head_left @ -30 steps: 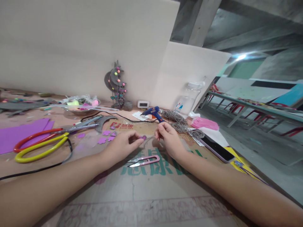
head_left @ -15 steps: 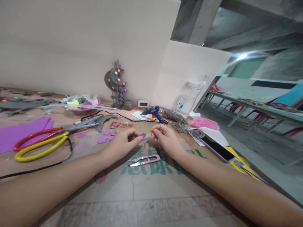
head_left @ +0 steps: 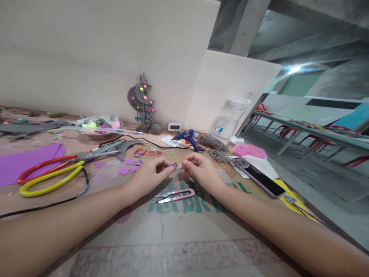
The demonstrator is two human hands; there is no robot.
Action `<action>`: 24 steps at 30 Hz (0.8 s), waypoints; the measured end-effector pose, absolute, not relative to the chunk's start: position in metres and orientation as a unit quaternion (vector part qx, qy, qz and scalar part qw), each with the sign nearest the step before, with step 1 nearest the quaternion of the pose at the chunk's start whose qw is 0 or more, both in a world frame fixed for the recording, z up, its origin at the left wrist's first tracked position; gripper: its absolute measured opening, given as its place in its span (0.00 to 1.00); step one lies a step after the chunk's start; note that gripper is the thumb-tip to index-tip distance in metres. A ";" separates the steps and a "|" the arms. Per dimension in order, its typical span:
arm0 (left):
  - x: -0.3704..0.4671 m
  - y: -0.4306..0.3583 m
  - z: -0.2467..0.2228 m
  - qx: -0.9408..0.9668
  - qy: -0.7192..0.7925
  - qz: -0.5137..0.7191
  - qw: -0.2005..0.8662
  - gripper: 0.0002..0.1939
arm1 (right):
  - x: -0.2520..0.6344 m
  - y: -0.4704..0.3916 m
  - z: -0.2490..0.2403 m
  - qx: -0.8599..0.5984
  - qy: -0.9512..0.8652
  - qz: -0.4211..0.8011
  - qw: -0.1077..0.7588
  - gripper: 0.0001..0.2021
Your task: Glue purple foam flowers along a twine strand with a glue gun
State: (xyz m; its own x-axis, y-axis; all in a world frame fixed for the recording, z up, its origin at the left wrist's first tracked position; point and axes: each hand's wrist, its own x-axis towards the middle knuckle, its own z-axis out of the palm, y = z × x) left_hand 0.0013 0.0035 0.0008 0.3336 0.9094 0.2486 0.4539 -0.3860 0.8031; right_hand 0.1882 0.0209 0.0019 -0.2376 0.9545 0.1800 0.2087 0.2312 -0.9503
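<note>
Between the thumb and forefinger of my left hand (head_left: 150, 174) is a small purple piece (head_left: 173, 165), mostly covered by the fingers. My right hand (head_left: 199, 169) is a short way to its right, its thumb and fingers pinched together. Whatever that pinch holds, if anything, is too small to make out. Pink-handled thread snips (head_left: 180, 195) lie below the hands on the printed cardboard (head_left: 173, 234). Several purple flower-shaped cutouts (head_left: 125, 170) are scattered left of my left hand.
Large scissors (head_left: 52, 179) with red and yellow handles lie at left by purple sheets (head_left: 25, 161). Behind my hands are a blue glue gun (head_left: 187, 138), grey cord (head_left: 213, 143) and a clear bottle (head_left: 227, 123). A phone (head_left: 263, 179) lies at right.
My right hand has shifted slightly left, closer to the purple piece. My left hand stays nearly still, with the purple piece in its pinch.
</note>
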 end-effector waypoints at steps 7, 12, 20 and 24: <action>0.001 0.005 -0.002 0.757 0.452 0.357 0.308 0.17 | 0.187 0.018 0.003 -0.452 -0.692 0.395 0.401 0.14; 0.001 0.004 0.000 0.760 0.449 0.355 0.309 0.16 | 0.188 0.021 -0.001 -0.420 -0.687 0.404 0.435 0.07; 0.001 0.003 0.003 0.764 0.448 0.349 0.307 0.16 | 0.186 0.016 0.002 -0.454 -0.697 0.375 0.409 0.06; 0.001 0.003 0.001 0.764 0.451 0.350 0.302 0.15 | 0.187 0.018 0.001 -0.468 -0.701 0.360 0.400 0.06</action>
